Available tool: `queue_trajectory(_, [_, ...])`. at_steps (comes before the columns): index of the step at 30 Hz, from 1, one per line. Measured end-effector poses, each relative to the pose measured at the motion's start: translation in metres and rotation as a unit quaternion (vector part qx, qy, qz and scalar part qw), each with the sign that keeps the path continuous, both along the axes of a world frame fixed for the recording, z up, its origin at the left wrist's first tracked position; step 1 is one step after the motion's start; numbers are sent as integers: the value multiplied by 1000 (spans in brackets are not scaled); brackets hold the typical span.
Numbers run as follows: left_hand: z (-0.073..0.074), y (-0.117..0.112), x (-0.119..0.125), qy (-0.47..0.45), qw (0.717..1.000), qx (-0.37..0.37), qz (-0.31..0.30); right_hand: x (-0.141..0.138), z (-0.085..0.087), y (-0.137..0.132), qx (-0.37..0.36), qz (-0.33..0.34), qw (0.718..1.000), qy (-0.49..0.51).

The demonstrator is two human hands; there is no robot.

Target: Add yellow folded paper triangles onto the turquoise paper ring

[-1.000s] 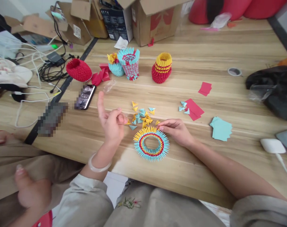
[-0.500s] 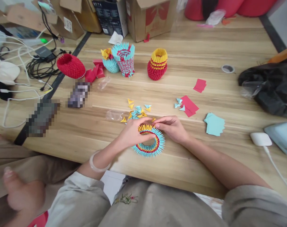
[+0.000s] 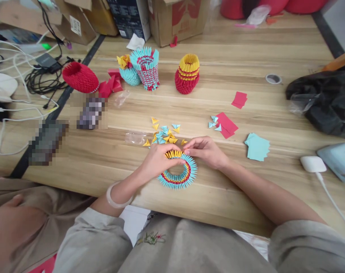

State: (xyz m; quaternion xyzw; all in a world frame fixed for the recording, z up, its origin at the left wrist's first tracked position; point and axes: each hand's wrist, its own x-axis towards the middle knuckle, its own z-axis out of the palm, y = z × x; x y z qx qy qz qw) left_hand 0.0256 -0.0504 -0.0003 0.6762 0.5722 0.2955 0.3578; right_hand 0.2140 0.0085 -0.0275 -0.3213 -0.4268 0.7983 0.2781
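Observation:
A flat ring of folded paper pieces (image 3: 180, 177), blue outside with red and yellow bands, lies on the wooden table (image 3: 189, 204) near its front edge. My left hand (image 3: 158, 161) rests on the ring's left side, fingers curled over its rim. My right hand (image 3: 206, 151) pinches the ring's far edge where the yellow pieces stand. Just beyond both hands lies a scatter of loose yellow and blue folded triangles (image 3: 164, 134).
Three paper vases (image 3: 187, 73) and a red paper bowl (image 3: 80, 77) stand farther back. Red sheets (image 3: 227, 126), a blue paper stack (image 3: 257, 147), phones (image 3: 91, 112), cables and cardboard boxes lie around. A black bag (image 3: 325, 100) is at right. Another person's hand (image 3: 10, 227) shows at bottom left.
My left hand came down from the air onto the ring's left side. My right hand stays at the ring's far edge. The view has shifted slightly.

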Motion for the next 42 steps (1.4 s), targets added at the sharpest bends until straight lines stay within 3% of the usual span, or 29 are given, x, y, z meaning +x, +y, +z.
queue_trajectory(8, [2,1,2,-4,1000,-12,11,0,-1,-2,33,13,999,-22])
queue_trajectory(15, [1,4,-3,34,998,-7,-48,0,-3,-3,14,-15,999,-34])
queue_trajectory(24, [-1,1,0,43,998,22,-29,0,-1,-2,51,37,996,-64])
queue_trajectory(27, [0,1,0,32,999,1,-21,0,1,-3,84,15,995,-58])
queue_trajectory(29, [0,2,-1,15,999,-24,-16,1,3,-3,132,-39,989,-48])
queue_trajectory(32, [0,4,-5,-46,995,-77,-33,4,1,2,215,-153,963,-61])
queue_trajectory(34, [1,4,-7,-111,982,-138,-60,7,-4,7,267,-192,939,-102])
queue_trajectory(38, [5,6,-10,-192,947,-245,-74,12,-15,13,420,-123,873,-214])
queue_trajectory(42, [5,6,-9,-198,950,-239,-43,11,-21,13,524,-59,811,-253])
